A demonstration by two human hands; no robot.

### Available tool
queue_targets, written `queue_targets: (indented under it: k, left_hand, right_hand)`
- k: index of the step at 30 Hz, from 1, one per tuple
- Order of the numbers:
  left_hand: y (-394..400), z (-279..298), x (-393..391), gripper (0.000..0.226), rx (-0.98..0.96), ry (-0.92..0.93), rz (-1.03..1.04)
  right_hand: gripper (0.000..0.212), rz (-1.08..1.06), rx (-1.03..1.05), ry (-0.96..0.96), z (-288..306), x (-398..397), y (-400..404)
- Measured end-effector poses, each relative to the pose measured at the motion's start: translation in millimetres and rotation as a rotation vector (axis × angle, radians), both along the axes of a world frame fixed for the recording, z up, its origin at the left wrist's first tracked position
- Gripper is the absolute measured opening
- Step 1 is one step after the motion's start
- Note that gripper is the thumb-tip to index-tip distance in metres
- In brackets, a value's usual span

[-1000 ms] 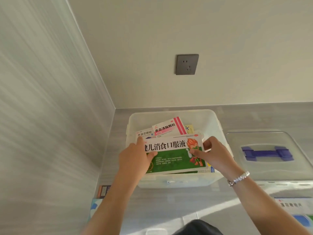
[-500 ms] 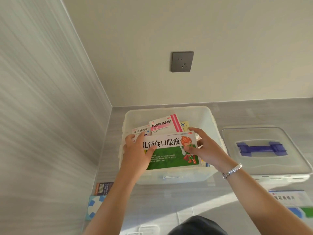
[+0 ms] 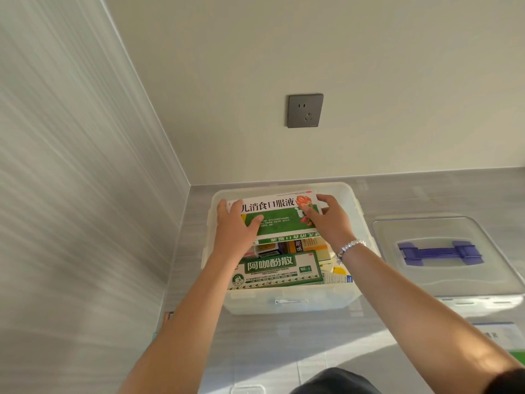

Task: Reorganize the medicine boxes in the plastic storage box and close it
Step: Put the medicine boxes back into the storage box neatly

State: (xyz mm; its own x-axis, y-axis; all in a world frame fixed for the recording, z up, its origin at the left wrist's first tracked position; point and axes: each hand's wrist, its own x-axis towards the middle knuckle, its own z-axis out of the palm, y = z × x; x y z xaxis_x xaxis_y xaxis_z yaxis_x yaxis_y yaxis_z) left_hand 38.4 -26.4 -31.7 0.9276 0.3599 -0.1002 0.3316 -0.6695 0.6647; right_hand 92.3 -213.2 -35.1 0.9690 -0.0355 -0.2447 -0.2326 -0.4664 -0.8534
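A clear plastic storage box [image 3: 287, 304] stands open on the grey counter in the corner. My left hand [image 3: 237, 223] and my right hand [image 3: 329, 218] both grip a large white-and-green medicine box [image 3: 279, 216] by its two ends, holding it upright against the far wall of the storage box. In front of it a green-and-white medicine box [image 3: 277, 270] lies flat near the front wall. Several smaller boxes [image 3: 305, 244] fill the gap between them. The clear lid [image 3: 443, 254] with a blue handle lies on the counter to the right.
The left wall and the back wall with a grey socket [image 3: 305, 110] close in the corner. A medicine box [image 3: 500, 338] lies at the right edge of the counter. Another small box [image 3: 167, 315] lies by the left wall, partly hidden by my left arm.
Both hands have moved the white-and-green box from the front of the storage box to its far wall. That uncovered the flat green-and-white box and the smaller boxes.
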Motion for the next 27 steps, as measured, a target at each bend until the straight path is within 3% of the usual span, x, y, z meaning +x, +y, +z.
queue_targets:
  k: [5, 12, 18, 24, 27]
  left_hand:
    - [0.0, -1.2, 7.5, 0.065, 0.090, 0.044, -0.047]
    - [-11.7, 3.1, -0.7, 0.055, 0.240, -0.076, -0.106]
    - [-45.2, 14.2, -20.8, 0.050, 0.148, -0.112, -0.161]
    - [-100.6, 31.3, -42.6, 0.034, -0.013, -0.239, -0.252]
    - [-135.2, 37.5, -52.3, 0.025, -0.120, -0.313, -0.320]
  right_hand:
    - [0.054, 0.021, 0.021, 0.040, -3.2, -0.5, 1.8]
    - [0.060, 0.040, -0.034, -0.024, -1.2, -8.4, -0.1]
    - [0.057, 0.060, -0.111, -0.139, 10.2, -30.3, -14.8]
    - [0.024, 0.063, -0.012, -0.342, 29.5, -76.3, -58.8]
    - [0.020, 0.007, 0.010, -0.389, 30.6, -97.8, -91.3]
